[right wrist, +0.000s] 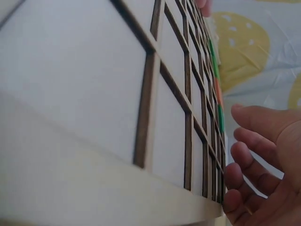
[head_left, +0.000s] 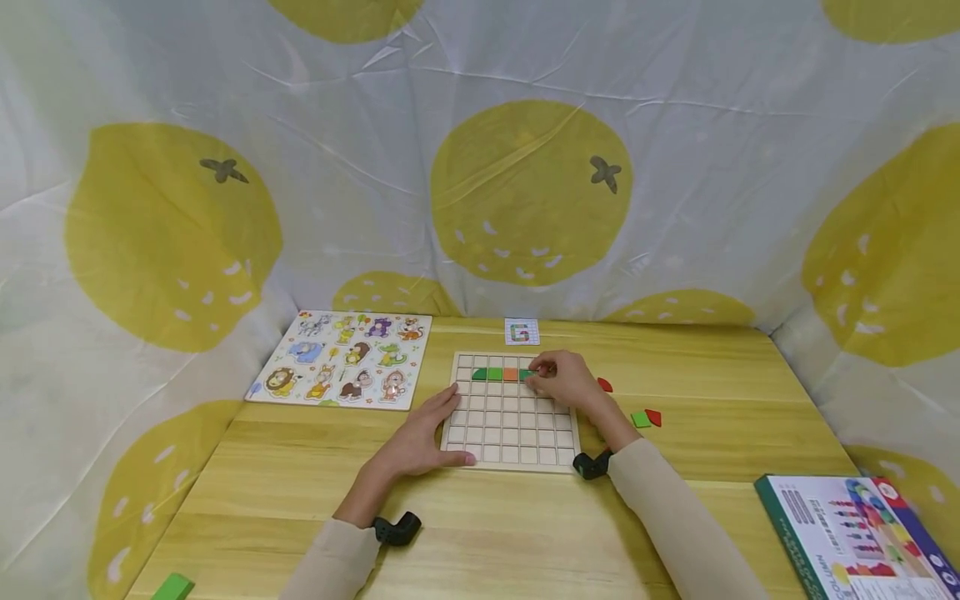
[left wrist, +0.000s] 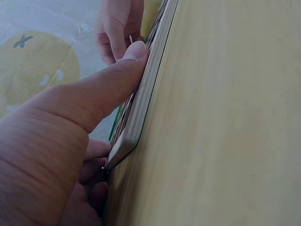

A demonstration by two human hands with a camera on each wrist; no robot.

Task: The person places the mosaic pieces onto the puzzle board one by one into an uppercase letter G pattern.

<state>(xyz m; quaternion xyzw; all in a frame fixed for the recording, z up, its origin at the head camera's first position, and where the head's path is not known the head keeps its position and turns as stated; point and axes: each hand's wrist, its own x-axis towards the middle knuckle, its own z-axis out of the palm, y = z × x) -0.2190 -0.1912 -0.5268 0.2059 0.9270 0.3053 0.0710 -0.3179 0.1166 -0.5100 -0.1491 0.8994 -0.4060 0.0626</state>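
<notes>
A wooden grid board lies on the table. My left hand holds its near left corner, thumb along the front edge and fingers at the left side. One row near the far side bears a rounded dark green piece, a light green square, an orange square and another dark green piece. My right hand is over the far right part of the board, fingertips beside that last piece. In the right wrist view its thumb and loosely bent fingers stand apart with nothing between them.
A small patterned card lies beyond the board. Right of it are red pieces and a light green square. An animal puzzle board lies left, a box at right, a green block at front left.
</notes>
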